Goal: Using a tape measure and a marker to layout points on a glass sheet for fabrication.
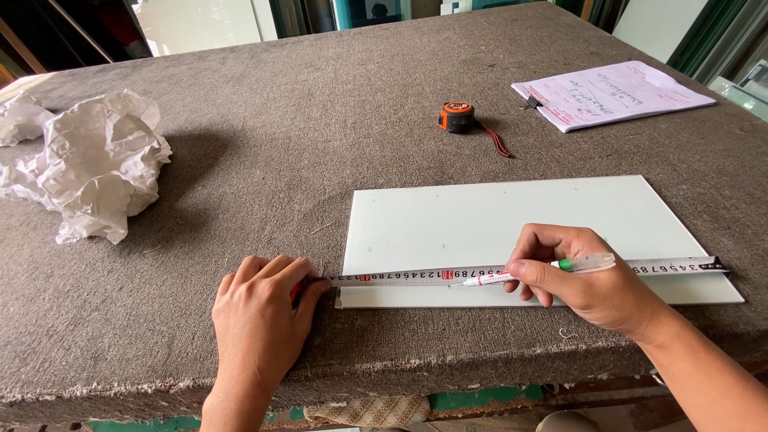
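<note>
Left hand [260, 316]: lies palm down near the front edge of the worktop, fingers curled together over a tape measure case, of which only a sliver of red shows under the fingertips; it pins the case just left of the white panel.
Right hand [588, 276]: fingers pinched closed around a pen, the hand resting on the panel's front part.
Pen [532, 270]: clear barrel with a green band; its tip touches the tape blade.
Tape blade [400, 277]: pulled out flat across the panel, parallel to its front edge, its end hook past the panel's right edge.
White panel [496, 220]: flat rectangle, lying close to the worktop's front edge, right of centre.
Worktop [320, 128]: covered in grey felt.
Second tape measure [458, 117]: orange and black, behind the panel, well apart from both hands.
Notepad [612, 94]: pink, at the far right corner.
Crumpled paper [96, 164]: white, by the left edge.
</note>
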